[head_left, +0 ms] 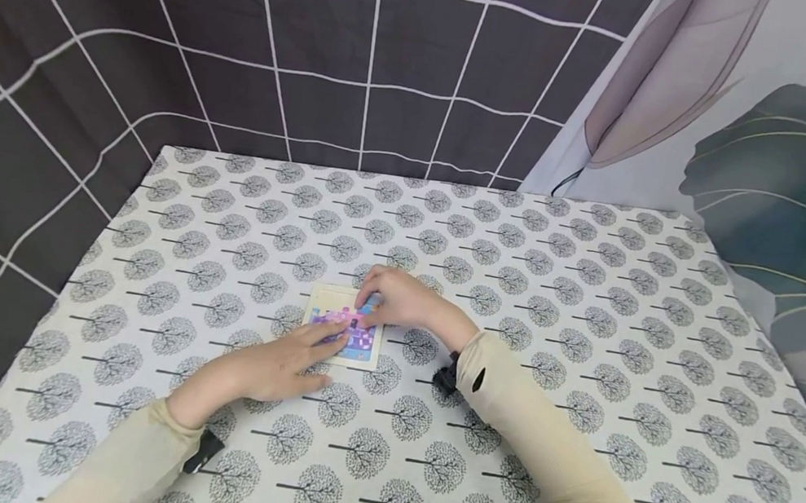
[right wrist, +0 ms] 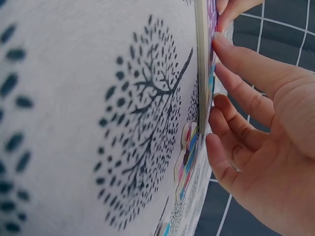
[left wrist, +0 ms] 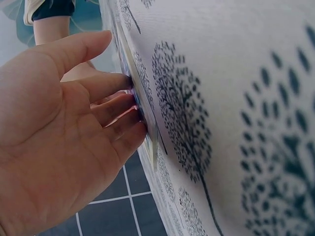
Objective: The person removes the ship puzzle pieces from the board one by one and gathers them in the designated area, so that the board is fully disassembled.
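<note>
A flat puzzle board (head_left: 371, 364) with a cream border and a pink, purple and blue picture lies on the patterned cloth. My left hand (head_left: 280, 366) reaches over its lower left part, fingers extended and fingertips resting on the picture. Its thumb is held apart, off the board's edge. From the right, my right hand (head_left: 401, 299) arches over the upper right corner, with the thumb on the picture and the fingers bent. In the right wrist view, its thumb and index fingertip touch the board's face. Part of the picture is hidden beneath both hands.
A small colourful puzzle piece (right wrist: 186, 160) lies on the cloth close to the board in the right wrist view, with a bit of another below. The tree-print cloth (head_left: 589, 304) covers the table. A dark grid-patterned curtain (head_left: 322, 38) hangs behind.
</note>
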`<state>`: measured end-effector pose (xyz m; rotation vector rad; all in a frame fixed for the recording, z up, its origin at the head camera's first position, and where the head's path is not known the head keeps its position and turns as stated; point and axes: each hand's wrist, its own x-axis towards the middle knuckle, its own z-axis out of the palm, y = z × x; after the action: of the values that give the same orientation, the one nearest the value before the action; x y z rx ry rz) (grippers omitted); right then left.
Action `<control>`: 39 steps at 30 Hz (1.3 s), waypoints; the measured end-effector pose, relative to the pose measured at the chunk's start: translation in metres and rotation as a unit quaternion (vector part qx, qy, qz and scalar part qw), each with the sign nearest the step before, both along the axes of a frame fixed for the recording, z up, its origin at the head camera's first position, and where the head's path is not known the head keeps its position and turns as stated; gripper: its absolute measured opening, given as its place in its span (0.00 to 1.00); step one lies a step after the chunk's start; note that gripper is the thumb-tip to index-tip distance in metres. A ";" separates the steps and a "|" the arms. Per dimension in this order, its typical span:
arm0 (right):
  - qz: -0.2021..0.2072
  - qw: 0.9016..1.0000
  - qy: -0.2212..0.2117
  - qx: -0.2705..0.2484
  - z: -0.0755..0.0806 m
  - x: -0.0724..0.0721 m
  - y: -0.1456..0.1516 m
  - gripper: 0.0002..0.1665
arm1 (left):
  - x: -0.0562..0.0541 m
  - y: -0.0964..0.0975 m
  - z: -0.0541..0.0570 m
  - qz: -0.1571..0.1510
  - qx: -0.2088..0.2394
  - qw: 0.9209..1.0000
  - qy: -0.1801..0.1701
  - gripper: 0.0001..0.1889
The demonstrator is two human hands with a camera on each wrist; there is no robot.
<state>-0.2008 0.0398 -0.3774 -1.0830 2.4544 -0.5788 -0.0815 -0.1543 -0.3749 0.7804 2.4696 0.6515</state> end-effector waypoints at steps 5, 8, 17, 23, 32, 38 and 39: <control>-0.010 1.000 0.000 0.003 -0.001 0.000 -0.002 0.15 | 0.001 0.000 0.000 0.001 0.003 1.000 0.001 0.32; -0.003 1.000 0.016 -0.007 -0.002 0.001 -0.001 0.14 | 0.001 -0.001 -0.001 0.001 0.005 1.000 0.003 0.32; 0.008 0.998 0.047 -0.037 -0.008 0.003 0.002 0.13 | 0.001 -0.001 -0.002 0.004 0.010 1.000 0.001 0.32; -0.011 0.997 0.032 -0.064 -0.010 0.003 0.002 0.23 | 0.002 -0.001 -0.002 0.006 0.006 1.000 -0.003 0.32; -0.057 0.994 -0.048 -0.083 -0.009 -0.002 0.005 0.27 | 0.002 -0.001 -0.003 0.000 0.003 1.000 0.006 0.32; -0.059 0.994 -0.064 -0.064 -0.007 -0.003 0.004 0.28 | 0.002 -0.002 -0.003 -0.003 0.003 1.000 0.009 0.32; -0.057 0.995 -0.062 -0.058 -0.006 -0.003 0.003 0.29 | 0.002 -0.002 -0.003 -0.004 0.003 1.000 0.008 0.32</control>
<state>-0.2038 0.0431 -0.3833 -0.9234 2.4099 -0.8084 -0.0795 -0.1564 -0.3781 0.7996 2.4800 0.6513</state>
